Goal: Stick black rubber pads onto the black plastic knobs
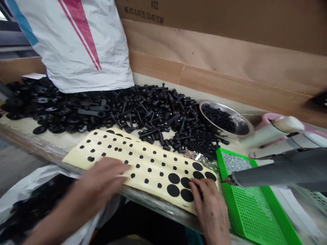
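A worktable (63, 139) fills the view, its front edge slanting from the left down to the lower right. Along its back edge stands a brown cardboard box (230, 20) with printed letters. A heap of black plastic parts (153, 109) spreads from the table's left end to beyond the middle. A white sack (89, 44) with a pink stripe rises behind the heap's left half. The pale yellow sheet (136, 149) lies along the table's front edge, between the heap and the person. On the right, a green tray (260, 211) holds small silver pieces; a grey pointed tool (268, 173) reaches across it. A metal bowl (245, 127) of thin black parts sits farther back, beyond the tray.

The left hand (107, 177), blurred, is over the left half of the sheet, partly open, thumb and forefinger apart with nothing visible between their tips. The right hand (212, 200) touches the sheet's right end with bent fingers; whether it grips anything cannot be told. Beside it are large black discs (174, 178); small black dots (146, 181) cover the rest.
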Action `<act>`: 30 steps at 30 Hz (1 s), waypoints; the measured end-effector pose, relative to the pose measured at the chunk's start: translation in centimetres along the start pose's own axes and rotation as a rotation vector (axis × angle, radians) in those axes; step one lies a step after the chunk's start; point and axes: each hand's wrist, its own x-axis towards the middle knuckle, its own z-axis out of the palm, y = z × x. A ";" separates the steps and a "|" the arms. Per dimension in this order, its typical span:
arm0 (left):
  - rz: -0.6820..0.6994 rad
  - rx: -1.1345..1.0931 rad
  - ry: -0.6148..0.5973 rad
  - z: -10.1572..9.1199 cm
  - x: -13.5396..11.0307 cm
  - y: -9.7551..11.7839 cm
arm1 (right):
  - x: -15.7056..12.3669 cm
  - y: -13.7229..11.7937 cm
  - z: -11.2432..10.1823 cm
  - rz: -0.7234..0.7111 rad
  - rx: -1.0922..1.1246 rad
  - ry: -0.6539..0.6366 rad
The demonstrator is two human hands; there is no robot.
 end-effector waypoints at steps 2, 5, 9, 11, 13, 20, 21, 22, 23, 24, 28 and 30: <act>0.171 0.002 -0.245 5.3 2.8 2.5 | -0.1 -0.2 -0.1 -0.003 0.010 0.001; 0.304 0.082 -0.395 10.9 5.2 5.0 | 0.1 -0.3 -0.4 0.051 0.128 -0.033; 0.362 0.146 -0.415 12.7 5.5 5.3 | 0.1 0.0 -0.4 0.088 0.243 -0.034; 0.368 0.170 -0.414 12.5 5.3 5.1 | -0.1 0.0 -0.4 0.103 0.228 0.011; 0.366 0.197 -0.410 12.4 5.1 5.1 | -0.3 0.0 -0.4 0.111 0.225 0.020; 0.334 0.129 -0.392 12.5 4.6 5.4 | 0.0 -0.6 -1.6 0.092 0.401 -0.067; 0.302 0.071 -0.395 12.3 4.6 5.3 | 0.2 -0.7 -1.9 0.107 0.436 -0.078; 0.249 -0.001 -0.393 12.1 4.8 5.2 | 0.4 -0.8 -2.2 0.130 0.474 -0.086; 0.176 -0.083 -0.384 11.9 5.0 5.1 | 0.6 -0.9 -2.6 0.157 0.513 -0.090; 0.096 -0.172 -0.371 11.6 5.2 5.0 | 0.9 -1.0 -2.9 0.185 0.550 -0.095; -0.213 -0.520 -0.319 10.9 6.4 4.8 | 1.5 -1.5 -3.5 0.256 0.661 -0.167; -0.328 -0.649 -0.281 10.5 6.8 4.6 | 1.5 -1.9 -3.2 0.284 0.659 -0.178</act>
